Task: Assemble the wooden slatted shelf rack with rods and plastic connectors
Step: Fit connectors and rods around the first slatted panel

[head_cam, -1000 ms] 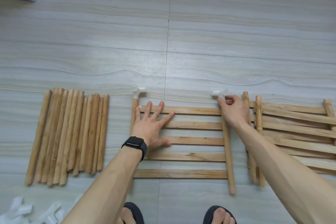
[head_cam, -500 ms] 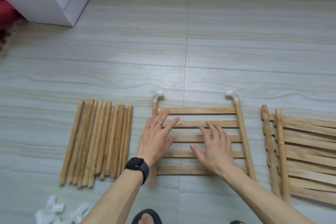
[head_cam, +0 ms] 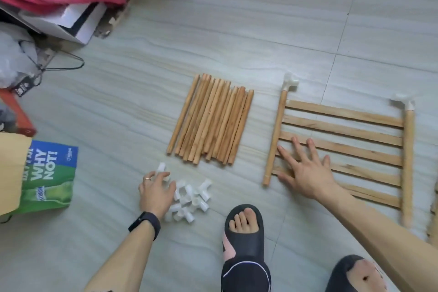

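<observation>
Panel (head_cam: 343,130), slatted, on floor (head_cam: 237,31): your right hand (head_cam: 305,173) lies flat on it. Left of panel: your left hand (head_cam: 155,193) pinches one connector (head_cam: 161,169). Risk: your leaning weight slides the panel.

The blue-and-green printed bag (head_cam: 51,178) at the left reads "WHY NOT!" in white letters.
</observation>
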The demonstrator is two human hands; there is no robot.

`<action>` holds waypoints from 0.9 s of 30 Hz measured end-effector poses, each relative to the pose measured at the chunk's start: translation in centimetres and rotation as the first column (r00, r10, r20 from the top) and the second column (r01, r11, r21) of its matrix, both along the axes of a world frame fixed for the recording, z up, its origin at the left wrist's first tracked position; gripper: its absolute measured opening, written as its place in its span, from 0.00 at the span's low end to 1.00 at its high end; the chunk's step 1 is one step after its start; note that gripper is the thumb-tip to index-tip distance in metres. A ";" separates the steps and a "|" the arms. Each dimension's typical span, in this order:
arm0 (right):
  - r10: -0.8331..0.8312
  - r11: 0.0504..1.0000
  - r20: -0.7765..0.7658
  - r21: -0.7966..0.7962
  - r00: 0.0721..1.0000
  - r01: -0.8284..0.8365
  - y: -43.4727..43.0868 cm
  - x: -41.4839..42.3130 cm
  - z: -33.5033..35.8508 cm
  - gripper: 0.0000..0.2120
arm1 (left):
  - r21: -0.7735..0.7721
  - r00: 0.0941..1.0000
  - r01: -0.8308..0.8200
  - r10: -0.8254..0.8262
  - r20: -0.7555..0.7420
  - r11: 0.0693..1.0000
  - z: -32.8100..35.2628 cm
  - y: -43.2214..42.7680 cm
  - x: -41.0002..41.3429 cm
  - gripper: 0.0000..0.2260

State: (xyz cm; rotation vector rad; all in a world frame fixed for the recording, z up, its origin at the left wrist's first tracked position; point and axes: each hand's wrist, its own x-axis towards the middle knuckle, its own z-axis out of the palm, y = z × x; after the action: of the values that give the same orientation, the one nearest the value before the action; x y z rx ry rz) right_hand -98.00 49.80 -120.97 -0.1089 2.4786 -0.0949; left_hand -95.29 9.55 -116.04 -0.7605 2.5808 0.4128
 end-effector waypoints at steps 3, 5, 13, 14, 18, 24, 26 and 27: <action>0.012 1.000 0.058 0.012 0.998 -0.013 -0.2 -0.6 1.2 0.38 | -0.011 1.000 0.025 -0.025 -0.014 1.000 0.1 -0.8 0.0 0.12; 0.008 1.000 0.084 0.008 0.996 -0.009 -0.4 -0.8 1.7 0.38 | 0.019 1.000 -0.009 0.009 -0.025 1.000 0.1 -1.1 -0.5 0.13; 0.016 1.000 0.053 0.002 0.998 -0.016 -0.2 -0.6 1.4 0.38 | -0.105 0.960 0.258 -0.267 -0.088 0.961 0.5 0.5 -2.3 0.10; 0.011 1.000 0.046 -0.001 0.999 -0.011 -0.2 -0.7 1.4 0.38 | -0.080 0.936 0.296 -0.305 -0.174 0.952 0.7 1.3 -2.2 0.10; 0.000 1.000 0.019 -0.004 1.000 0.000 0.0 -0.5 1.2 0.38 | 0.211 0.917 0.334 -0.264 -0.300 0.919 1.1 6.5 -2.4 0.07; -0.016 1.000 0.006 -0.022 1.000 0.017 0.3 -0.5 0.7 0.38 | 0.238 0.920 0.393 -0.378 -0.109 0.888 -0.2 12.6 -3.2 0.12; -0.021 0.999 0.001 -0.030 1.000 0.021 0.2 -0.4 0.6 0.38 | 0.254 0.904 0.425 -0.421 -0.073 0.869 -0.5 14.0 -3.1 0.14; -0.024 0.999 -0.001 -0.035 1.000 0.024 0.2 -0.3 0.5 0.38 | 0.271 0.893 0.443 -0.446 -0.055 0.854 -0.5 14.5 -2.9 0.16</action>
State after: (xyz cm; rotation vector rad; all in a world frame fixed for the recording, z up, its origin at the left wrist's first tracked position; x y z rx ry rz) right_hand -98.35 50.02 -120.43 -0.0942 2.4808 -0.1489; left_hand -98.23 24.10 -116.56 -0.0558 2.5079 0.5986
